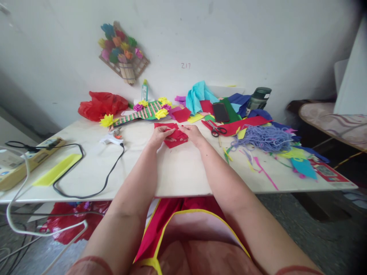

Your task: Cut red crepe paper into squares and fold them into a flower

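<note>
A piece of red paper (173, 144), with angular edges and a fold or overlap across it, is between my hands just above or on the white table. My left hand (160, 136) grips its left part, thumb on top. At the right side, my right hand (193, 134) pinches the paper between thumb and fingers. Exactly how the layers lie under my fingertips is too small to make out. Behind the paper lies a craft piece of green and striped strips (140, 114) with yellow flowers (161, 113). A white glue gun (112, 138) rests left of my left hand.
Scissors (217, 130), a phone (220, 112), coloured paper and a heap of purple yarn (262, 137) lie to the right. A dark bottle (259, 98) stands behind. On the left are a red bag (101, 105), a yellow sheet (57, 170), a power strip (34, 160) and a looping black cord.
</note>
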`<control>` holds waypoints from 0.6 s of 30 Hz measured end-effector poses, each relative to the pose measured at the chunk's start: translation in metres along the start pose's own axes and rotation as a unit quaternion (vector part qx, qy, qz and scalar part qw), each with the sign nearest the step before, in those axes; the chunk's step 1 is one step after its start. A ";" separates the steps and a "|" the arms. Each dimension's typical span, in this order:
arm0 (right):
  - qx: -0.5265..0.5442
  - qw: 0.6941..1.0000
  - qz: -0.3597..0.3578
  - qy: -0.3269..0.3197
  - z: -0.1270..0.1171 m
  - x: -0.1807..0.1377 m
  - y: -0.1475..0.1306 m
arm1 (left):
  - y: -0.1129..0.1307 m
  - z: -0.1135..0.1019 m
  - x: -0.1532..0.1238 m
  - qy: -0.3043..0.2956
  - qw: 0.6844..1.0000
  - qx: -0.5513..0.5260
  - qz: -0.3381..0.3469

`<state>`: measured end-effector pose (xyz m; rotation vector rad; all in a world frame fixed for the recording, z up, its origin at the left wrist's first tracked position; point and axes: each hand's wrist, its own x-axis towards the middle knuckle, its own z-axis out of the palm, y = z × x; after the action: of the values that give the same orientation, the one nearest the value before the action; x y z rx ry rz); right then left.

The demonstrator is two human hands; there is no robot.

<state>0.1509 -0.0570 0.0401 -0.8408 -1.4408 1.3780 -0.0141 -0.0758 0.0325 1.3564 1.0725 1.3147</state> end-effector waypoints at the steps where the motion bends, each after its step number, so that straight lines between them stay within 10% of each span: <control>1: 0.007 1.000 0.007 0.000 -0.001 0.000 0.000 | -0.001 -0.001 0.001 0.004 1.000 -0.001 0.002; 18: -0.022 0.999 0.031 -0.007 -0.006 0.000 -0.001 | -0.001 -0.002 0.002 0.013 0.999 -0.041 0.012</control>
<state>0.1567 -0.0552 0.0404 -0.9131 -1.4708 1.4056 -0.0161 -0.0740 0.0315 1.2984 1.0114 1.3825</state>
